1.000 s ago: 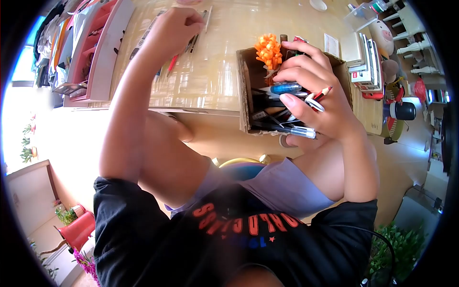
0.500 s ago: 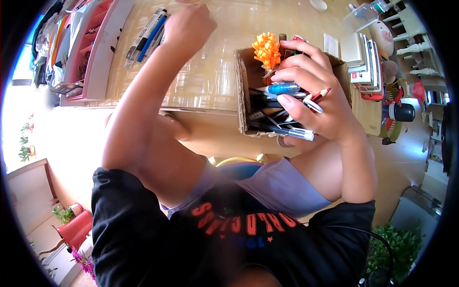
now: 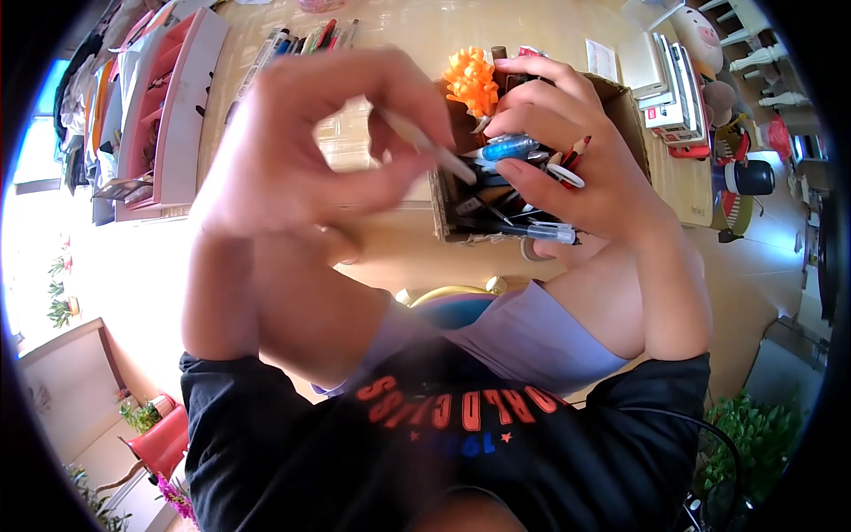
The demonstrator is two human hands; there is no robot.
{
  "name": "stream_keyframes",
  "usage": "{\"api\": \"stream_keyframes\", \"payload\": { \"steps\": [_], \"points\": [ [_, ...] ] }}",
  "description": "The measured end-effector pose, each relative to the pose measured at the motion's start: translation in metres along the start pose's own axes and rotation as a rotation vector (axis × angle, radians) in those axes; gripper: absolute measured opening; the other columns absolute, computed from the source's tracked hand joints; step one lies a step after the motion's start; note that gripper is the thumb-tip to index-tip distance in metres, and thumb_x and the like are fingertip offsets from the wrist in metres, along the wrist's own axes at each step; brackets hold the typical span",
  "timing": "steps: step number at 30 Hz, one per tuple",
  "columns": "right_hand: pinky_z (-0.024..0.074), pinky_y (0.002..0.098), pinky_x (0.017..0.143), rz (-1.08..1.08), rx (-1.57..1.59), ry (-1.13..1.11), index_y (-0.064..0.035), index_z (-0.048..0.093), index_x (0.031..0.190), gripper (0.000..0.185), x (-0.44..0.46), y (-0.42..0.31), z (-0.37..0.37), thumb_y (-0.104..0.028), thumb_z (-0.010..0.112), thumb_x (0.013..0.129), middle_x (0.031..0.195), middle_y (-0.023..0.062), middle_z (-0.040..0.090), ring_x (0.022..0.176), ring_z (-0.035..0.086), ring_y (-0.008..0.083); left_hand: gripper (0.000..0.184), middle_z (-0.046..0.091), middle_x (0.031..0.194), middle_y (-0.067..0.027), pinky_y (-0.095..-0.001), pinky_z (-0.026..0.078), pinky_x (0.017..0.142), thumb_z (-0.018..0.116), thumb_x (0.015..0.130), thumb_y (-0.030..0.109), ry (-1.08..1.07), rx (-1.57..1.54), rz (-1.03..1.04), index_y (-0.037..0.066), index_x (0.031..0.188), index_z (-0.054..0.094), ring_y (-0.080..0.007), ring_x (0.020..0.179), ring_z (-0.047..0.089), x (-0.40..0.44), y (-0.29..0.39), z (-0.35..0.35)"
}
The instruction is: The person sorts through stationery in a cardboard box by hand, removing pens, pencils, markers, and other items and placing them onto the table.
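My left hand, blurred by motion, pinches a thin pale pen between thumb and index finger. The pen's lower end reaches over the left side of a cardboard box at the table's near edge. My right hand curls over the box, its fingers around a bundle of pens. Among these are a blue pen, a red pencil and a clear-capped pen. An orange flower-like topper stands at the box's far left corner.
Several pens and markers lie at the table's far left, partly behind my left hand. A pink and white shelf stands on the left. Right of the box are upright books, a pig plush and a black-capped bottle.
My left hand has come from the far part of the table toward me and the box, now with a thin pen visible in its pinch. My right hand stays at the box.
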State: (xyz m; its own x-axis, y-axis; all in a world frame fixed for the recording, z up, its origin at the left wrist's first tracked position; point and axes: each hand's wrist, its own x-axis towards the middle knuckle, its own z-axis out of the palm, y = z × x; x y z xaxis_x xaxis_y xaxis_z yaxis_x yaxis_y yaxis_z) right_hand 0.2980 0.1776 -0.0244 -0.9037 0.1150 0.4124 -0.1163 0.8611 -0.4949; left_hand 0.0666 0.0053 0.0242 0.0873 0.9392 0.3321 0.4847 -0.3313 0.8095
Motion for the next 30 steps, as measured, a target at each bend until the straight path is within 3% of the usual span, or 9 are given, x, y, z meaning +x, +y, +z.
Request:
{"api": "stream_keyframes", "payload": {
  "steps": [1, 3, 8, 11, 14, 18, 21, 25, 30],
  "points": [
    [0.0389, 0.0496, 0.117, -0.002, -0.003, -0.005, -0.004, 0.072, 0.106, 0.026, 0.0, 0.0, 0.0, -0.023, 0.078, 0.089, 0.112, 0.009, 0.068, 0.14, 0.052, 0.0379, 0.017, 0.071, 0.086, -0.0066, -0.0319, 0.05, 0.066, 0.081, 0.077, 0.002, -0.038, 0.004, 0.013, -0.001, 0.093, 0.073, -0.0177, 0.078, 0.067, -0.001, 0.0, 0.008],
    [0.0389, 0.0495, 0.117, -0.007, -0.018, -0.014, -0.0039, 0.072, 0.106, 0.026, 0.001, 0.0, -0.001, -0.023, 0.078, 0.089, 0.112, 0.0091, 0.068, 0.14, 0.052, 0.0378, 0.018, 0.072, 0.085, -0.0058, -0.0344, 0.051, 0.063, 0.082, 0.079, 0.003, -0.167, 0.107, 0.019, 0.002, 0.096, 0.075, -0.0199, 0.078, 0.069, -0.002, -0.004, 0.014],
    [0.0393, 0.0496, 0.117, -0.011, -0.054, -0.041, -0.0027, 0.072, 0.104, 0.027, 0.003, 0.0, -0.002, -0.025, 0.077, 0.089, 0.113, 0.0102, 0.069, 0.14, 0.052, 0.0369, 0.025, 0.069, 0.091, -0.0089, -0.0391, 0.053, 0.079, 0.084, 0.081, 0.009, -0.336, 0.174, -0.006, 0.003, 0.103, 0.075, -0.0268, 0.083, 0.066, -0.003, -0.028, 0.027],
    [0.0394, 0.0498, 0.116, -0.007, -0.061, -0.037, -0.0022, 0.073, 0.104, 0.028, 0.002, 0.0, -0.001, -0.026, 0.076, 0.089, 0.114, 0.0112, 0.068, 0.14, 0.052, 0.0365, 0.026, 0.069, 0.094, -0.0097, -0.039, 0.053, 0.078, 0.083, 0.084, 0.014, -0.341, 0.164, -0.023, 0.002, 0.105, 0.074, -0.0266, 0.083, 0.066, -0.002, -0.023, 0.023],
    [0.0392, 0.0501, 0.117, -0.015, -0.065, -0.037, -0.0019, 0.073, 0.105, 0.029, 0.003, 0.001, -0.001, -0.026, 0.075, 0.089, 0.114, 0.0118, 0.068, 0.14, 0.052, 0.0368, 0.032, 0.069, 0.097, -0.0107, -0.0386, 0.053, 0.077, 0.082, 0.086, 0.019, -0.217, 0.203, 0.014, 0.001, 0.111, 0.073, -0.0266, 0.083, 0.066, 0.002, -0.023, 0.022],
    [0.039, 0.0504, 0.117, -0.01, -0.065, -0.052, -0.0014, 0.073, 0.106, 0.03, 0.004, -0.001, -0.004, -0.027, 0.075, 0.09, 0.115, 0.0122, 0.068, 0.139, 0.052, 0.0371, 0.033, 0.066, 0.092, -0.0121, -0.0398, 0.053, 0.07, 0.079, 0.095, 0.025, -0.083, 0.473, -0.049, 0.003, 0.118, 0.07, -0.0286, 0.081, 0.066, 0.002, -0.037, 0.026],
    [0.0389, 0.0506, 0.117, -0.001, -0.067, -0.058, -0.0012, 0.073, 0.105, 0.03, 0.004, -0.003, -0.005, -0.027, 0.075, 0.09, 0.115, 0.0124, 0.068, 0.139, 0.052, 0.0371, 0.031, 0.065, 0.089, -0.0123, -0.0428, 0.052, 0.069, 0.077, 0.097, 0.029, -0.018, 0.668, -0.026, 0.003, 0.114, 0.07, -0.0317, 0.079, 0.066, 0.001, -0.047, 0.029],
    [0.0389, 0.0507, 0.117, -0.007, -0.062, -0.058, -0.0013, 0.072, 0.105, 0.03, 0.004, -0.003, -0.003, -0.027, 0.074, 0.091, 0.116, 0.0126, 0.068, 0.139, 0.052, 0.0368, 0.029, 0.065, 0.085, -0.0126, -0.0441, 0.052, 0.067, 0.077, 0.097, 0.029, -0.004, 0.706, -0.113, 0.004, 0.111, 0.069, -0.0342, 0.075, 0.066, 0.001, -0.042, 0.036],
    [0.039, 0.0506, 0.117, -0.009, -0.063, -0.059, -0.0014, 0.073, 0.106, 0.03, 0.006, -0.001, -0.003, -0.027, 0.075, 0.09, 0.116, 0.0123, 0.068, 0.139, 0.052, 0.0357, 0.024, 0.067, 0.076, -0.0127, -0.0403, 0.052, 0.067, 0.078, 0.096, 0.024, -0.072, 0.5, -0.309, 0.002, 0.103, 0.07, -0.028, 0.07, 0.066, 0.008, -0.033, 0.037]
  ]
}}
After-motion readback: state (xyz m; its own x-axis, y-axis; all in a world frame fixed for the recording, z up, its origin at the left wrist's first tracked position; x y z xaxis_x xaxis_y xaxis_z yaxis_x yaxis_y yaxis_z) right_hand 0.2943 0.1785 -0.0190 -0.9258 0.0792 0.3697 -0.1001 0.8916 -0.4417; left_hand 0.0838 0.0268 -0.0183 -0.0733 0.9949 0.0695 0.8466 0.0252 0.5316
